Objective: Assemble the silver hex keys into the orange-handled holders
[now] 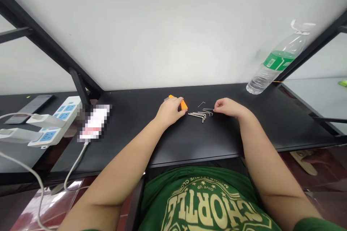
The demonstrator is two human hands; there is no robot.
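My left hand [169, 112] is closed around an orange hex key holder [184, 105] on the black desk; its near end shows beside the thumb and some thin metal tips stick out at the far left. Just to its right, several L-shaped hex keys [200, 115] lie side by side on the desktop, graded in size. A small thin hex key [201, 104] lies apart, farther back. With fingertips pinched, my right hand [227, 107] grips one end of a slim hex key [207, 109] that points left, close over the row. Fingers partly hide its right end.
A clear water bottle [267, 66] with a green label stands at the back right near the wall. On the left are a blurred-out phone [95, 122] on a white cable and a white power strip [63, 117] with plugged-in chargers. Black metal frame bars [48, 43] flank the desk.
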